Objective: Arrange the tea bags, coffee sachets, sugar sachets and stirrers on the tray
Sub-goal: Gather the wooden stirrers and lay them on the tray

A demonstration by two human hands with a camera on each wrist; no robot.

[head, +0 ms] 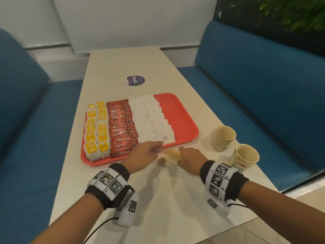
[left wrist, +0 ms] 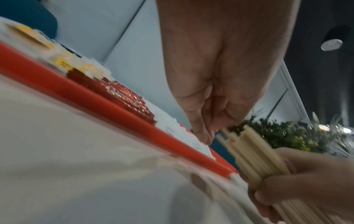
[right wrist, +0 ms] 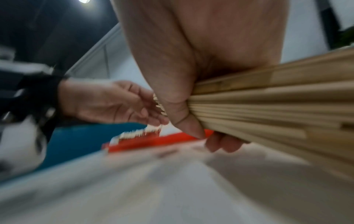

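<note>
- Cream tabletop (head: 144,191) between blue booth seats; red plastic tray (head: 184,120) holds sachet rows, right strip bare.
- Right hand (head: 190,154) fingers clenched round bundle of pale wooden stirrers (right wrist: 268,106), just before tray's near edge.
- Left hand (head: 147,152) fingers loose at bundle tips; grasp unclear.
- Advice: steady bundle, draw few stirrers, lay parallel on bare strip.

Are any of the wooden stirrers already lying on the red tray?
No; the stirrers are all bundled in the right hand, off the tray.

The tray (head: 182,118) has a bare strip along its right side, beside the sugar sachets (head: 151,118); two paper cups (head: 223,137) stand on the table (head: 158,199) right of it; near table lies open.
</note>
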